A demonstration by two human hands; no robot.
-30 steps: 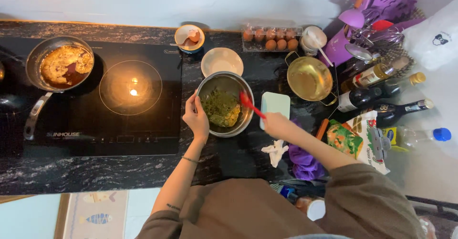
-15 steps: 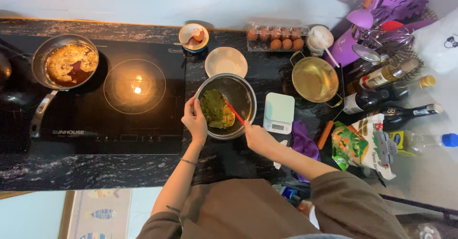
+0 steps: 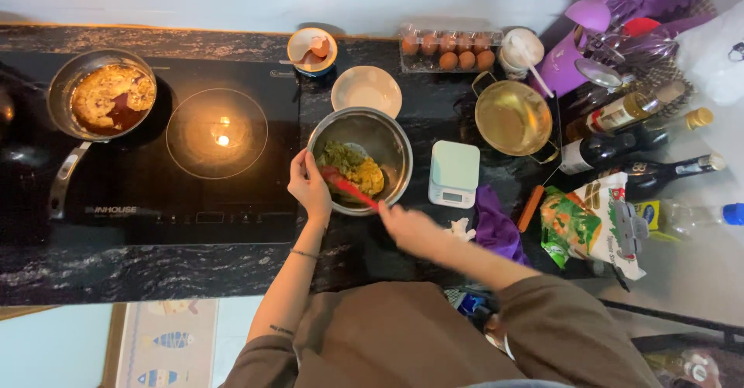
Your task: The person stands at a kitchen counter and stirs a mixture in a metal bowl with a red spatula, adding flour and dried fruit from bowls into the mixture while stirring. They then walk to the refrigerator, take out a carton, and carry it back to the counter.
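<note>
Steel bowl (image 3: 394, 141) steadied by left hand (image 3: 308, 186), right hand (image 3: 409, 225) stirring, red spatula (image 3: 349, 189)

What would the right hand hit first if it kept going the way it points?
Likely the steel bowl: the right hand points up-left along the red spatula into the bowl's mix, though depth is unclear.

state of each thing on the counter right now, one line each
steel mixing bowl: upright, holds green and yellow food
red spatula: head in the bowl, gripped by right hand
left hand: fingers on the bowl rim
frying pan: on the cooktop, browned food inside
egg carton: open, eggs inside
white plate: empty
</note>
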